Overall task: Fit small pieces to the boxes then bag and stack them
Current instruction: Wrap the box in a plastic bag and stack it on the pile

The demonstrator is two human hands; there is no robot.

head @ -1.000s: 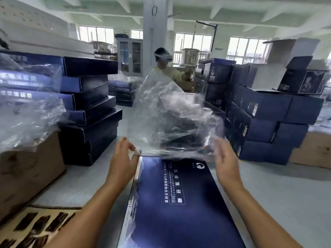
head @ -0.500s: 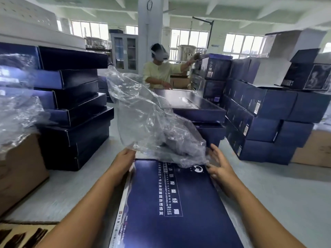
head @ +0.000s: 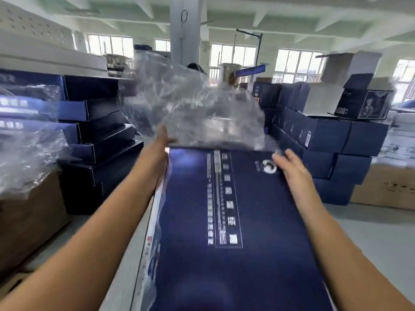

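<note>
Both bare forearms reached straight forward from the bottom of the view, one along each long side of the dark blue box (head: pixel 235 221). The left hand (head: pixel 162 140) was at the box's far left corner, wrist straight, fingers pointing forward and slightly up into the lower edge of the clear plastic bag (head: pixel 195 106). Motion blur hid whether those fingers pinched the film or only touched it. The right hand (head: pixel 290 164) lay over the far right corner of the box, knuckles up and fingers bent, their tips at the bag's lower right corner. I cannot tell whether it gripped the film, since the tips were smeared.

The box lay flat and lengthwise between the 2 arms, its white printed text running along its length and a round white logo just beside the right hand. The bag billowed above and beyond the box's far end, crumpled, its lower edge meeting the far edge of the box between the 2 hands.

A stack of dark blue boxes (head: pixel 96 131) stood to the left, behind a brown carton (head: pixel 29 218) topped with loose clear plastic (head: pixel 27 140). More blue boxes (head: pixel 325 140) were piled on the right, next to another brown carton (head: pixel 386 187). A white pillar (head: pixel 185 30) rose behind the bag.
</note>
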